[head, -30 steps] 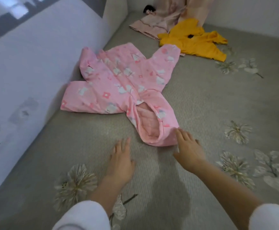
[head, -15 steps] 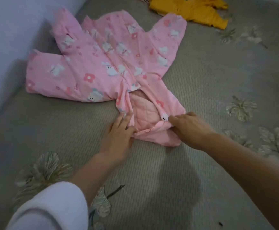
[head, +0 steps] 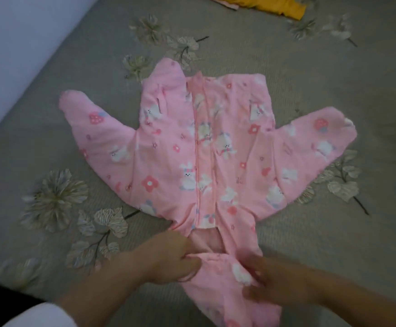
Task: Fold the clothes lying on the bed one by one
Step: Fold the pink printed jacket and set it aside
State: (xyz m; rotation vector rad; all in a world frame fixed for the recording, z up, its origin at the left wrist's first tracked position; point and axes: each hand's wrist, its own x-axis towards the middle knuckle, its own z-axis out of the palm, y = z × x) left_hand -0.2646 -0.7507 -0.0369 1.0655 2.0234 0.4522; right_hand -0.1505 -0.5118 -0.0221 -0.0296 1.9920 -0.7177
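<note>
pink bunny-print garment [head: 206,147], yellow garment [head: 272,4]

Grey flower-patterned bed cover [head: 334,244], pale wall [head: 15,43] at left, dim light

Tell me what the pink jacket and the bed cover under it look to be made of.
The pink jacket looks like soft matte cotton printed with rabbits and flowers, probably padded: the sleeves lie puffed and rounded. The bed cover looks like a matte grey-beige fabric with fine ribbing; whether its pale flowers are woven or printed is unclear.

Both hands [head: 168,258] [head: 266,282] grip pink jacket [head: 206,147] — hood end.
</note>
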